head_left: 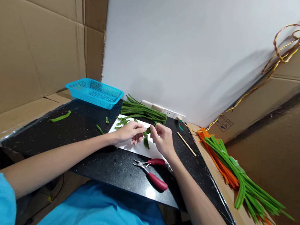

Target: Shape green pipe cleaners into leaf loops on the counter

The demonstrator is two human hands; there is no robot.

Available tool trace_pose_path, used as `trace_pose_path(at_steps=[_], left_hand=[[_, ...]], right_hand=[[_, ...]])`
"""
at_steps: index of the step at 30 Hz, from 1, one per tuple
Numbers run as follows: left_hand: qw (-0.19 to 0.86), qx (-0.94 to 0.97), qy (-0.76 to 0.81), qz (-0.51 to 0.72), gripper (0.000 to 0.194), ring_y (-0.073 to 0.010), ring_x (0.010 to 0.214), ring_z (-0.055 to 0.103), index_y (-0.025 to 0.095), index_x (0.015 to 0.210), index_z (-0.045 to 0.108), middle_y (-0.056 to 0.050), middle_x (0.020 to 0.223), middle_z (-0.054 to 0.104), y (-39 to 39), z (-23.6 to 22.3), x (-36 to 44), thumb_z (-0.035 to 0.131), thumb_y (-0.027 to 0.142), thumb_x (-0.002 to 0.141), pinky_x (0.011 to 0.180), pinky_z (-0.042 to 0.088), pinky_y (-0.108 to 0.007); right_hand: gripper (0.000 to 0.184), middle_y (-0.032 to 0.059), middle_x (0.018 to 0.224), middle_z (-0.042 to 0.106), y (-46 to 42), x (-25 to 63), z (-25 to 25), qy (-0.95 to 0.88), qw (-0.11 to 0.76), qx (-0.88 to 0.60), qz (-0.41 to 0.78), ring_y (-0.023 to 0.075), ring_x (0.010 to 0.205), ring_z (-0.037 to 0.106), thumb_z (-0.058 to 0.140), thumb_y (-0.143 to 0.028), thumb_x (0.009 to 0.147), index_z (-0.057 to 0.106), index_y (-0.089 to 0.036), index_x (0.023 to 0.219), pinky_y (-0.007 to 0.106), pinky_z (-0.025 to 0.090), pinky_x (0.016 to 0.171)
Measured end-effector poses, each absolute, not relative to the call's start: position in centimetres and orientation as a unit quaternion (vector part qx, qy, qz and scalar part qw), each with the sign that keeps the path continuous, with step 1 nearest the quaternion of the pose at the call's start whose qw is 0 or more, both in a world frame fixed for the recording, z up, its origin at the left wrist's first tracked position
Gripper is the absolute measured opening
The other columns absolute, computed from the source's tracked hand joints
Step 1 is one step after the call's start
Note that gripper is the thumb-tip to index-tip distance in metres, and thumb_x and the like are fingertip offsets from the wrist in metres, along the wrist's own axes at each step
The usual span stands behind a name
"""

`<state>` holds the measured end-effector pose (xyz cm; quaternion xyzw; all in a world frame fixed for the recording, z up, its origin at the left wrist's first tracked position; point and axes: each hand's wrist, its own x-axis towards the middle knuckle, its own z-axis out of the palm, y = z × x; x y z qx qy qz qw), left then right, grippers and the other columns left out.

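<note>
Red-handled nippers [153, 177] lie spread on the black speckled tabletop [100, 165], near its front edge. Farther in, over the white sheet [132, 147], the left hand [132, 132] and right hand [162, 136] each have thumb and fingertips together on a short dark green chenille stem [147, 131]; the fingers hide most of it, so its exact shape is uncertain. It should be feather-light, fuzzy, bendable and hardly slippery; a pinch near each end would suit, though kinks would probably stay. The widest room lies leftward, past a light green strip [60, 116]; rightward, a wooden stick [186, 144] narrows it. Behind the sheet, a green chenille bundle [144, 111], a blue plastic basket [93, 98] and the white wall [174, 51] bound the reach.
</note>
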<state>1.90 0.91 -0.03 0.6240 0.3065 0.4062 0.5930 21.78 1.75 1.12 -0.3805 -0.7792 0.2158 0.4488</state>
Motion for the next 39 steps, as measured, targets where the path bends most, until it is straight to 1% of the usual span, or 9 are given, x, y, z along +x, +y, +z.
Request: trace_pose_path(at_steps=[3,8,11,13,18,24,30,35,39], left_hand=[[0.615,0.619,0.299,0.386,0.050,-0.0104,0.043,0.059,0.013,0.078,0.062,-0.004,0.062,0.067,0.86,0.17,1.89,0.078,0.060,0.082,0.038,0.041,-0.019],[0.610,0.616,0.304,0.395,0.051,-0.0086,0.041,0.054,0.014,0.074,0.060,0.001,0.054,0.060,0.83,0.24,2.03,0.080,0.061,0.080,0.038,0.037,-0.018],[0.594,0.620,0.314,0.404,0.050,-0.0084,0.040,0.052,0.015,0.071,0.058,0.003,0.050,0.056,0.86,0.27,2.04,0.079,0.060,0.081,0.038,0.035,-0.018],[0.587,0.621,0.322,0.407,0.049,-0.0083,0.039,0.051,0.015,0.071,0.058,0.004,0.050,0.055,0.90,0.27,2.00,0.079,0.059,0.082,0.037,0.035,-0.018],[0.570,0.632,0.323,0.414,0.050,-0.0085,0.038,0.051,0.015,0.068,0.058,0.004,0.049,0.053,1.06,0.01,1.83,0.080,0.058,0.081,0.038,0.035,-0.019],[0.548,0.653,0.343,0.394,0.049,-0.0109,0.036,0.053,0.018,0.062,0.053,0.004,0.042,0.049,0.86,0.12,1.69,0.080,0.054,0.081,0.036,0.033,-0.018],[0.557,0.646,0.322,0.410,0.045,-0.0111,0.036,0.054,0.017,0.064,0.057,0.005,0.042,0.048,0.60,0.55,1.88,0.080,0.052,0.081,0.036,0.037,-0.019],[0.592,0.618,0.340,0.389,0.045,-0.0119,0.035,0.054,0.019,0.059,0.051,0.006,0.040,0.045,0.43,0.28,2.05,0.081,0.047,0.077,0.034,0.033,-0.019],[0.622,0.585,0.326,0.404,0.046,-0.0111,0.034,0.052,0.019,0.056,0.050,0.007,0.039,0.040,0.25,0.63,1.88,0.081,0.047,0.075,0.034,0.032,-0.019]], right_hand=[[0.050,0.0009,0.057,0.058,1.69,21.87,1.28,-0.784,0.456,-0.377,0.188,0.0142,0.050,0.049,0.055,-0.057,0.101,0.048,-0.023,0.065,0.027,0.036,0.052],[0.044,-0.0021,0.053,0.051,1.72,21.91,1.06,-0.806,0.465,-0.364,0.028,0.0118,0.047,0.043,0.057,-0.043,0.100,0.043,-0.023,0.063,0.027,0.033,0.053],[0.041,-0.0021,0.053,0.051,1.79,21.99,1.01,-0.813,0.455,-0.363,-0.013,0.0116,0.047,0.043,0.057,-0.038,0.099,0.045,-0.023,0.063,0.027,0.033,0.055],[0.041,-0.0020,0.053,0.051,1.85,22.07,1.08,-0.811,0.453,-0.371,0.008,0.0119,0.048,0.043,0.057,-0.040,0.099,0.047,-0.022,0.063,0.027,0.032,0.055],[0.050,-0.0023,0.055,0.048,1.93,22.14,1.15,-0.803,0.434,-0.372,0.168,0.0125,0.051,0.042,0.056,-0.053,0.100,0.048,-0.022,0.062,0.027,0.031,0.052],[0.051,-0.0048,0.053,0.036,1.87,21.81,1.07,-0.837,0.404,-0.351,0.115,0.0109,0.051,0.032,0.058,-0.046,0.097,0.035,-0.022,0.059,0.029,0.024,0.054],[0.053,-0.0039,0.058,0.037,1.97,21.96,1.22,-0.810,0.409,-0.356,0.222,0.0112,0.054,0.032,0.053,-0.054,0.100,0.042,-0.021,0.061,0.029,0.023,0.053],[0.056,-0.0044,0.053,0.034,1.79,21.89,1.22,-0.842,0.385,-0.356,0.128,0.0110,0.052,0.029,0.053,-0.054,0.100,0.037,-0.022,0.058,0.030,0.023,0.055],[0.058,-0.0035,0.056,0.038,1.49,21.79,1.59,-0.843,0.372,-0.348,0.172,0.0116,0.053,0.033,0.049,-0.060,0.102,0.044,-0.021,0.060,0.029,0.024,0.055]])
